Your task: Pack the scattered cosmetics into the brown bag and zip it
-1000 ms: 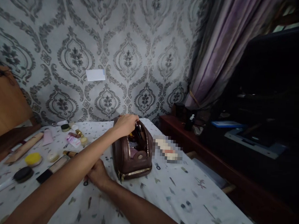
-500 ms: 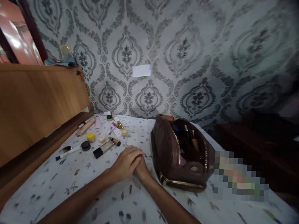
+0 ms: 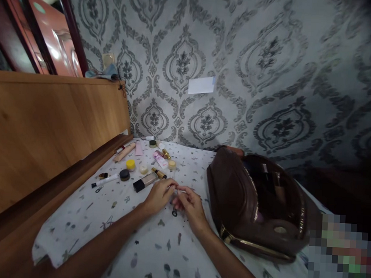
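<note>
My left hand is held over the patterned sheet, its fingers loosely bent and nothing visible in them. Facing it, my right hand has its fingers half curled and apart, also without a visible object. The fingertips of both hands meet or nearly meet. Just beyond my left hand lie a foundation bottle with a black cap and a small gold-and-black tube. To the right of my right hand stands a brown makeup bag, unzipped, with brushes partly visible in its dark inside.
Behind the hands, more cosmetics are spread out: a yellow-lidded jar, a black-lidded jar, a pink-and-white tube and a white brush. A wooden board borders the left side. Patterned wallpaper covers the wall behind.
My hands were clasped together and have now come apart, with only the fingertips close. The view has turned left, so the bag and cosmetics appear farther right.
</note>
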### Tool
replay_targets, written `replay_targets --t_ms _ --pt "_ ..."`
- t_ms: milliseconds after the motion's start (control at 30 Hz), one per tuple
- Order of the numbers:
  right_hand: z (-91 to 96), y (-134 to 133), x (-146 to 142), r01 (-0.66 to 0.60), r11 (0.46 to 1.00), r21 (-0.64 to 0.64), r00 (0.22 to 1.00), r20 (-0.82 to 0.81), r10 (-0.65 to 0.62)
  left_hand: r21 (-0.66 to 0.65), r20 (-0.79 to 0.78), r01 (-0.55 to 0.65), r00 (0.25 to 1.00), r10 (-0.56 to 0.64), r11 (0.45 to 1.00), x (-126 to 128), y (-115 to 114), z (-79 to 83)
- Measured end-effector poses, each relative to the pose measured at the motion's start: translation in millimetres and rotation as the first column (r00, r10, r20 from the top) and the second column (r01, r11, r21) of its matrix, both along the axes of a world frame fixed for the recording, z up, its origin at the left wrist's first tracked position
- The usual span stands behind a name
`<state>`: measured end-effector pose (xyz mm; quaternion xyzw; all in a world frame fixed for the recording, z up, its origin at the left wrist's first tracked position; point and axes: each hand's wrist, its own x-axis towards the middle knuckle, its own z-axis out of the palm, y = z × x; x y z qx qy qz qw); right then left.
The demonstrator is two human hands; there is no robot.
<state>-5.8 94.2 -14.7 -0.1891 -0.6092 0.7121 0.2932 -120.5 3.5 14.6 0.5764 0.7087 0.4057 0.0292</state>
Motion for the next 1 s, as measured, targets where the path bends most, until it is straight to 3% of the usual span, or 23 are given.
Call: replay_targets --t_ms 333,567,1000 --pt "0.2 -1 1 0.006 1.0 -0.01 1.0 0.004 -0.006 -0.025 -0.024 -0.086 0.996 0.086 0.996 -11 2 -10.5" --pt "-1.4 0 2 -0.003 1.0 0.005 1.0 0.009 0.003 -0.048 -0.133 -0.125 0.984 0.117 0.991 -18 2 -18.7" --pt "3.9 -3 3 0.007 1.0 0.023 0.999 0.031 -0.007 -0.093 -0.34 -0.315 0.902 0.267 0.944 -24 -8 0.0"
